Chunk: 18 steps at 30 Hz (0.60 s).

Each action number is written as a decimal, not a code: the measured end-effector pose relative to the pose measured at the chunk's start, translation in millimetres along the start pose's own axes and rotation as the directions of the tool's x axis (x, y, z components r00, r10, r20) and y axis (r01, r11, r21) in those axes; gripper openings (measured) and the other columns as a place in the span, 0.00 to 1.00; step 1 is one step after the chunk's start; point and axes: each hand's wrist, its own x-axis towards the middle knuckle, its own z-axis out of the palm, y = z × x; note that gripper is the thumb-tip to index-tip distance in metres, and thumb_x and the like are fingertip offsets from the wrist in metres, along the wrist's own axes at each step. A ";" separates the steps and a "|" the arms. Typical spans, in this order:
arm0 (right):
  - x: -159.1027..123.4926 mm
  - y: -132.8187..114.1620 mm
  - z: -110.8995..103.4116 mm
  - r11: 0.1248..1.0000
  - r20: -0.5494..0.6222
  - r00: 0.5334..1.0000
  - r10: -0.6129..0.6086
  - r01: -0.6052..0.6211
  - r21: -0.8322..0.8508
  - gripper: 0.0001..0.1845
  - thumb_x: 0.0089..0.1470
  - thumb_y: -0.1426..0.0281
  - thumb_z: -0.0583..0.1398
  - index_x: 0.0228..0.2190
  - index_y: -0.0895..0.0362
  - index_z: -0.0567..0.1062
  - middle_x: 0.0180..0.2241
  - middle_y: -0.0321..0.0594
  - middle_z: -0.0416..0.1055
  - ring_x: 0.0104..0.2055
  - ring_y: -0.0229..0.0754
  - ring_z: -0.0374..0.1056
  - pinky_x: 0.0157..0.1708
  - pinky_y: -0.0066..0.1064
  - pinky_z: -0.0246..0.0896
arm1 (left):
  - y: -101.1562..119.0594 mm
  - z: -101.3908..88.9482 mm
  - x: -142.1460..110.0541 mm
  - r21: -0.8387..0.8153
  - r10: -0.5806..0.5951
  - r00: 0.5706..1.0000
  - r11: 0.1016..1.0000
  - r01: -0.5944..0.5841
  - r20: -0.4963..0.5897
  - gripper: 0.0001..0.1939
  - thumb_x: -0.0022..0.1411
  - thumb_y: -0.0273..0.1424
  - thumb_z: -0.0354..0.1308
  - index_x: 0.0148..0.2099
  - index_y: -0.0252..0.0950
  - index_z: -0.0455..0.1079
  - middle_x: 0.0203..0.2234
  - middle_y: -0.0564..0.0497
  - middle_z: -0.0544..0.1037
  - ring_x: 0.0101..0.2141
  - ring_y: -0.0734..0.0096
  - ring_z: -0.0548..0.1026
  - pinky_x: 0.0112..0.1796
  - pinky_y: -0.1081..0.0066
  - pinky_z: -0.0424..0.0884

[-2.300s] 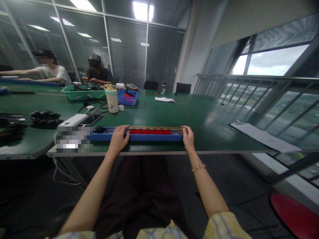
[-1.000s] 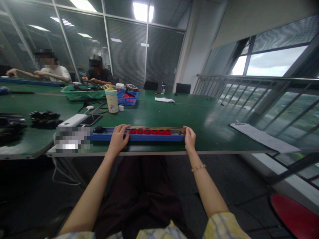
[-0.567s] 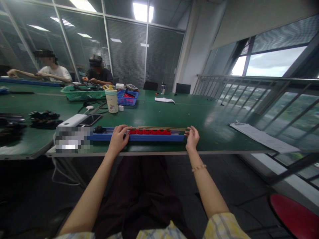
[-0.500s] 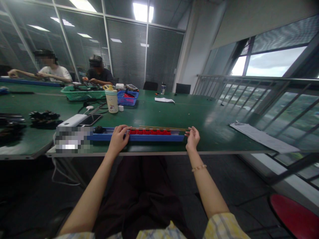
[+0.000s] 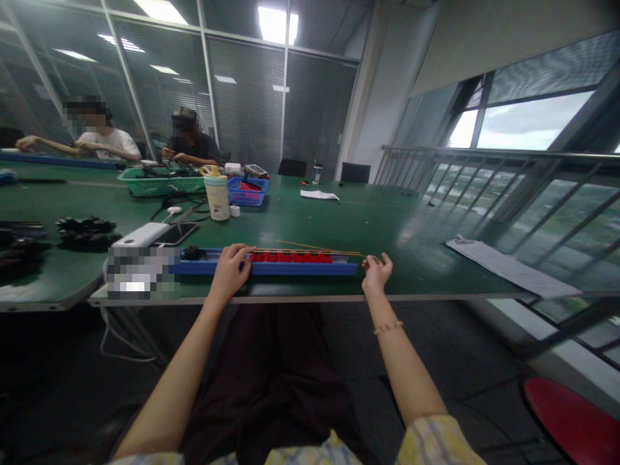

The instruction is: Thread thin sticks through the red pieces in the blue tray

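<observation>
A long blue trough [image 5: 300,268] lies along the near edge of the table, with a row of red pieces [image 5: 292,257] in its middle. My left hand [image 5: 231,270] is closed over the trough at the left end of that row; what its fingertips press on is partly hidden. Thin yellow-orange wires [image 5: 317,247] run above the red pieces toward the right. Just past the trough's right end, my right hand [image 5: 376,274] pinches the wires' end between thumb and forefinger, other fingers loosely raised. One wire's free end sticks up behind the trough.
On the green table [image 5: 411,258] stand a cream cup [image 5: 217,197], a green basket [image 5: 162,185] and a blue basket [image 5: 252,192]. A clipboard with papers [image 5: 508,265] lies right. A white box [image 5: 140,235] and black parts [image 5: 87,231] are left. Two people work across the table.
My right hand has dropped slightly, tightening into a pinch. The wires now slope more, with the loose end raised behind the trough. My left hand has stayed in place.
</observation>
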 end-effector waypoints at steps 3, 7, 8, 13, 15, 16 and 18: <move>-3.2 -4.8 1.9 0.999 -0.003 0.999 0.033 -0.033 -0.025 0.31 0.46 0.61 0.68 0.47 0.55 0.62 0.26 0.24 0.64 0.22 0.30 0.63 0.25 0.24 0.63 | 0.0 0.2 0.5 -0.002 -0.005 1.000 1.000 0.005 -0.002 0.15 0.67 0.30 0.49 0.52 0.40 0.72 0.45 0.45 0.73 0.48 0.58 0.70 0.52 0.56 0.67; -6.8 -10.4 4.2 0.998 0.003 0.998 0.067 -0.067 -0.015 0.27 0.45 0.58 0.70 0.38 0.54 0.62 0.22 0.23 0.64 0.20 0.29 0.63 0.23 0.23 0.61 | -0.5 0.4 0.6 -0.009 0.001 1.000 1.000 -0.001 -0.003 0.15 0.67 0.30 0.49 0.53 0.39 0.72 0.46 0.45 0.73 0.48 0.58 0.70 0.52 0.56 0.67; -7.7 -11.8 4.8 0.997 0.017 0.997 0.074 -0.074 -0.002 0.27 0.45 0.57 0.70 0.37 0.53 0.61 0.22 0.22 0.64 0.20 0.30 0.63 0.22 0.22 0.61 | -0.6 0.4 0.5 -0.010 0.001 1.000 1.000 -0.001 -0.002 0.15 0.67 0.30 0.49 0.53 0.39 0.72 0.46 0.45 0.73 0.48 0.59 0.70 0.52 0.57 0.67; -11.5 -19.5 7.5 0.991 0.075 0.989 0.128 -0.130 0.024 0.27 0.50 0.53 0.66 0.37 0.50 0.55 0.19 0.22 0.68 0.15 0.32 0.62 0.17 0.21 0.57 | -1.0 0.4 -0.2 -0.015 -0.005 1.000 1.000 0.005 -0.002 0.15 0.67 0.30 0.49 0.53 0.39 0.72 0.46 0.45 0.73 0.48 0.58 0.70 0.52 0.56 0.66; -11.6 -21.6 7.8 0.988 0.062 0.987 0.149 -0.150 0.021 0.26 0.53 0.53 0.64 0.37 0.50 0.53 0.19 0.23 0.69 0.15 0.32 0.63 0.17 0.21 0.57 | -1.3 0.7 -0.3 -0.015 -0.010 1.000 1.000 0.010 0.000 0.16 0.67 0.30 0.50 0.53 0.40 0.72 0.45 0.45 0.73 0.48 0.58 0.70 0.52 0.56 0.66; -11.3 -22.1 7.7 0.987 0.051 0.986 0.156 -0.157 0.022 0.24 0.54 0.55 0.63 0.37 0.50 0.53 0.19 0.23 0.70 0.15 0.33 0.63 0.17 0.21 0.57 | -1.4 0.8 -0.3 -0.013 -0.012 1.000 1.000 0.012 0.001 0.16 0.66 0.30 0.50 0.53 0.40 0.72 0.46 0.45 0.73 0.48 0.58 0.70 0.53 0.56 0.66; -10.1 -22.2 7.1 0.987 0.021 0.987 0.158 -0.159 0.039 0.22 0.56 0.57 0.62 0.38 0.49 0.53 0.19 0.24 0.70 0.15 0.33 0.65 0.18 0.21 0.59 | -1.4 1.0 -0.4 -0.009 -0.012 1.000 1.000 0.012 0.001 0.16 0.66 0.30 0.50 0.53 0.40 0.72 0.46 0.45 0.73 0.48 0.58 0.70 0.53 0.56 0.66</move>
